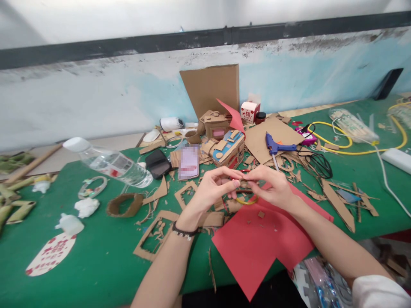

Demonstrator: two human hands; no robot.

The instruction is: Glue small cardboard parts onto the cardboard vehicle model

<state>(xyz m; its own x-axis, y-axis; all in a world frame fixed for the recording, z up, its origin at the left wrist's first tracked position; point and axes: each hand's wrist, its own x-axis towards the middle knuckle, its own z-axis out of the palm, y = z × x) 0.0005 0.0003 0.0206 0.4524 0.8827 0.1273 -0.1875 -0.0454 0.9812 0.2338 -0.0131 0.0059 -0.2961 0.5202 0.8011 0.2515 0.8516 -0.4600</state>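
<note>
My left hand (218, 186) and my right hand (269, 184) meet above red paper sheets (247, 252), fingertips pinched together. Between them is a small brown piece (244, 183) that looks like cardboard; the fingers hide most of it. Just below the fingertips shows a yellow curved rim (246, 202), and a red curved edge sits behind them; I cannot tell what these belong to. Cardboard scraps lie on the red paper and all around. Beyond my hands stands a small cardboard model (227, 149) with a blue top. A blue glue gun (279, 145) rests to its right.
A water bottle (109, 162), a phone (189, 161) and a black case (158, 164) are at the left. Cardboard frames (154, 235) lie near my left forearm. A yellow cable (340, 149) and a white power strip (398, 159) are at the right of the green table (105, 265).
</note>
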